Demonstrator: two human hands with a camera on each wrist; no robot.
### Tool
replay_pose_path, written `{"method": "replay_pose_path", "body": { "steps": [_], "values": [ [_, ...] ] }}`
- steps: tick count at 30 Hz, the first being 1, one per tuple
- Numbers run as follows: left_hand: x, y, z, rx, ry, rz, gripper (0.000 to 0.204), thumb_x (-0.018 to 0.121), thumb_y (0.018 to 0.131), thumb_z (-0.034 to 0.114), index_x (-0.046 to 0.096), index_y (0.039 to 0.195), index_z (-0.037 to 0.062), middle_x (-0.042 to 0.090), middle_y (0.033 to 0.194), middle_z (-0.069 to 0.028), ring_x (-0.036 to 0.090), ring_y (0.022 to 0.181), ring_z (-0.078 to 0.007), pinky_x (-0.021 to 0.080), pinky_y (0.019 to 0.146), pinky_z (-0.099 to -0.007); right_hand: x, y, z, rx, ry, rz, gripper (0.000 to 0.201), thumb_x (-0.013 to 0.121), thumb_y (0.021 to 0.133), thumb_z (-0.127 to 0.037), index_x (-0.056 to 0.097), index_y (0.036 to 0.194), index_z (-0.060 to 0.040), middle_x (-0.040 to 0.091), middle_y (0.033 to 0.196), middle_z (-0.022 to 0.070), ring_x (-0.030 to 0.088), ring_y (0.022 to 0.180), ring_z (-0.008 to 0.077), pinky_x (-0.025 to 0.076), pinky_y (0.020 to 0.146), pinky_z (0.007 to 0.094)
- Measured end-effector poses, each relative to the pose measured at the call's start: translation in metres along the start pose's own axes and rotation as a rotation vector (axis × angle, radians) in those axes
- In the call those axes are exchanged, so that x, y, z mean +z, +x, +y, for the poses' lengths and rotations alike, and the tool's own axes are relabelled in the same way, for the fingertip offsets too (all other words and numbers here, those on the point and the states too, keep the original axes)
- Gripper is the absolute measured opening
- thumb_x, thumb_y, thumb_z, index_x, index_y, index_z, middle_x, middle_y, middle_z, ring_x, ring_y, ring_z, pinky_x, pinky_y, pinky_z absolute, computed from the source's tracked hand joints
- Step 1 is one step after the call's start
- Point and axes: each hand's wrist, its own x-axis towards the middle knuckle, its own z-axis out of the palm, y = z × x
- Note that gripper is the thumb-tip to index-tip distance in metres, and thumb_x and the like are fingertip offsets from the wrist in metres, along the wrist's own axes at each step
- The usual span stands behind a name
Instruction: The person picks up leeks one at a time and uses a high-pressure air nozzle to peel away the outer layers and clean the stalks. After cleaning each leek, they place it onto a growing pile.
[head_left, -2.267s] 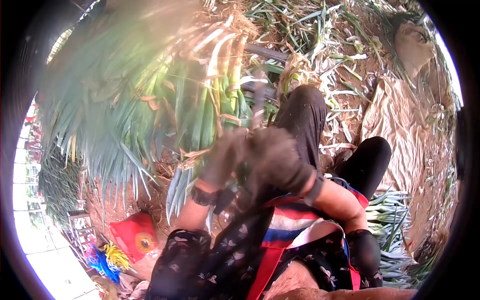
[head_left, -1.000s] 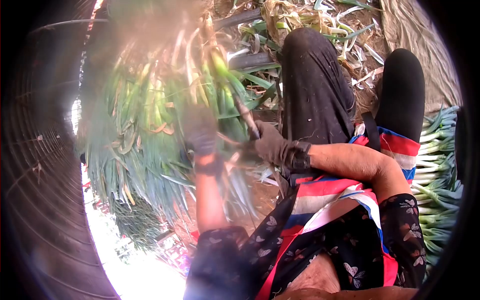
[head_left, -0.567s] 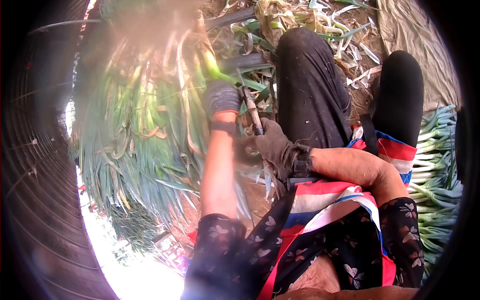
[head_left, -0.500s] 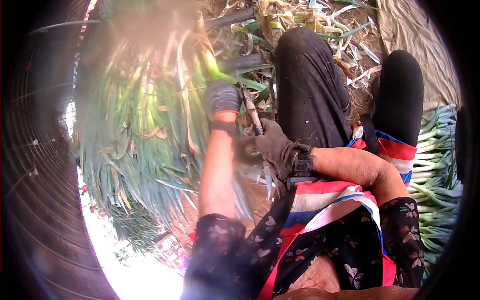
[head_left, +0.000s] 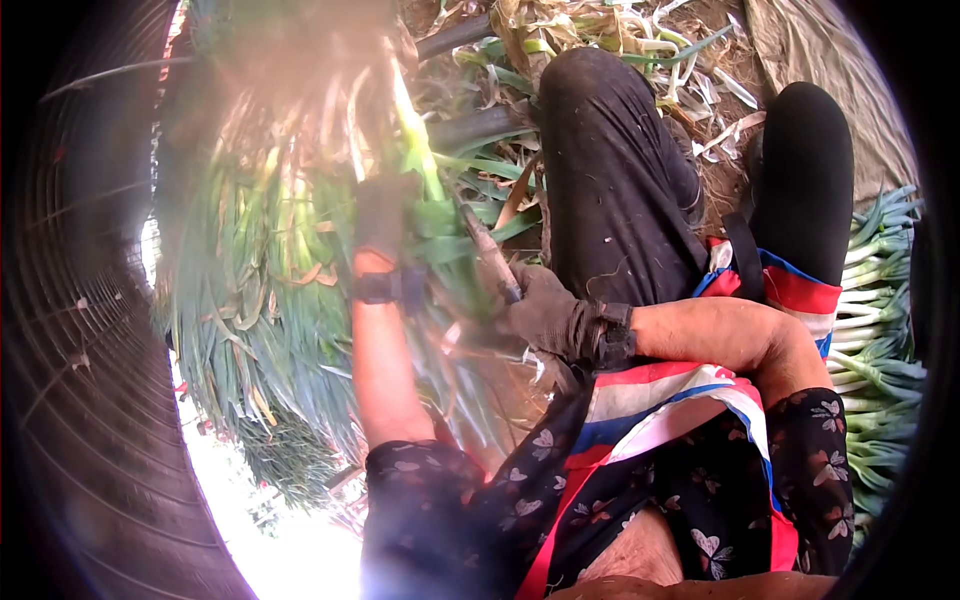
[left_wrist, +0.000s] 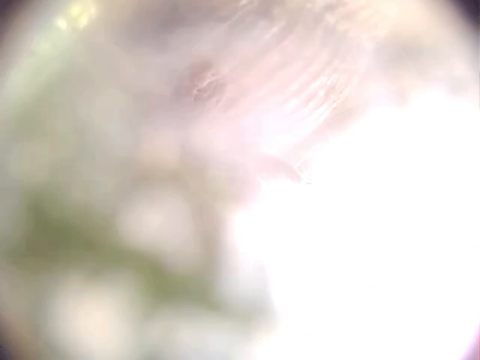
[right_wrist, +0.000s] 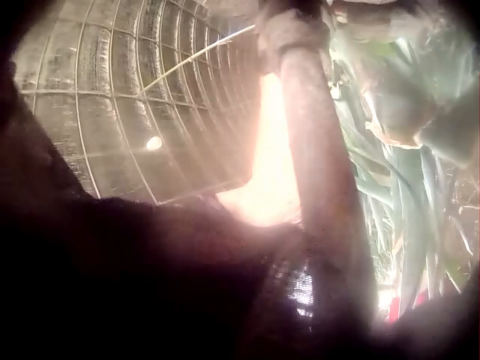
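My gloved left hand (head_left: 385, 215), blurred in the head view, is over the heap of long green onions (head_left: 300, 240). A bright stalk (head_left: 413, 135) runs just right of it; I cannot tell whether the fingers hold anything. My gloved right hand (head_left: 548, 310) grips a narrow tool with a worn brown shaft (head_left: 488, 250) and a thin dark tip, which points up and left toward the onion leaves. In the right wrist view the tool's shaft (right_wrist: 322, 165) stands close to the lens, with green leaves (right_wrist: 409, 202) to its right. The left wrist view is hazy and washed out.
Dry trimmings (head_left: 690, 90) lie on the soil beyond my knees (head_left: 615, 170). Trimmed onions (head_left: 875, 350) are stacked at the right beside a tan cloth (head_left: 840, 100). Dark pipes (head_left: 480, 130) lie beside the heap. A ribbed dark sheet wall (head_left: 90, 330) curves along the left.
My left hand has moved from right beside the bright stalk leftward over the heap. The stalk now stands straighter. The right hand keeps its grip on the tool, at nearly the same place.
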Motion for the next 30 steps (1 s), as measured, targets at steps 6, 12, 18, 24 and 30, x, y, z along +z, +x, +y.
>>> {"method": "replay_pose_path", "body": {
  "steps": [6,12,18,24,30],
  "values": [
    [-0.017,0.023,0.044,0.252,-0.357,-0.130,0.032,0.066,0.080,0.023,0.061,0.100,-0.0009,0.060,0.086,-0.0087,0.060,0.076,-0.0193,0.052,0.072,-0.0341,-0.005,0.004,-0.004,-0.032,-0.027,0.045,0.029,0.071,0.071,-0.009,0.059,0.096,-0.0014,0.057,0.073,0.0012,0.054,0.067,0.0095,0.046,0.059,0.0265],
    [0.000,0.018,0.144,0.409,-0.610,-0.177,0.045,0.065,0.085,0.036,0.057,0.109,-0.0009,0.063,0.101,-0.0151,0.062,0.086,-0.0246,0.054,0.075,-0.0381,-0.013,0.015,-0.002,-0.024,0.050,0.002,0.023,0.069,0.070,-0.005,0.057,0.090,-0.0022,0.056,0.071,0.0016,0.054,0.064,0.0101,0.044,0.055,0.0264],
    [0.059,0.057,0.041,0.129,0.734,0.251,0.048,0.067,0.081,0.042,0.062,0.099,-0.0031,0.066,0.097,-0.0232,0.066,0.085,-0.0342,0.053,0.078,-0.0411,-0.019,0.019,-0.015,-0.015,0.180,0.054,0.020,0.069,0.070,-0.003,0.057,0.087,-0.0014,0.055,0.071,0.0009,0.053,0.064,0.0098,0.044,0.055,0.0262],
    [0.083,0.030,-0.009,0.018,0.710,0.259,0.045,0.070,0.080,0.032,0.058,0.106,-0.0022,0.065,0.095,-0.0235,0.065,0.087,-0.0372,0.052,0.079,-0.0437,-0.024,0.023,-0.028,-0.076,0.133,0.013,0.021,0.070,0.072,-0.001,0.057,0.088,-0.0010,0.056,0.072,0.0004,0.053,0.066,0.0089,0.044,0.056,0.0251],
    [0.080,-0.032,-0.047,0.432,0.723,0.184,0.044,0.062,0.083,0.038,0.056,0.107,0.0021,0.061,0.088,-0.0177,0.061,0.080,-0.0312,0.052,0.071,-0.0395,-0.027,0.036,-0.035,-0.037,0.101,0.005,0.020,0.071,0.071,-0.001,0.059,0.088,-0.0002,0.057,0.071,0.0019,0.054,0.063,0.0100,0.044,0.054,0.0261]
  ]
}}
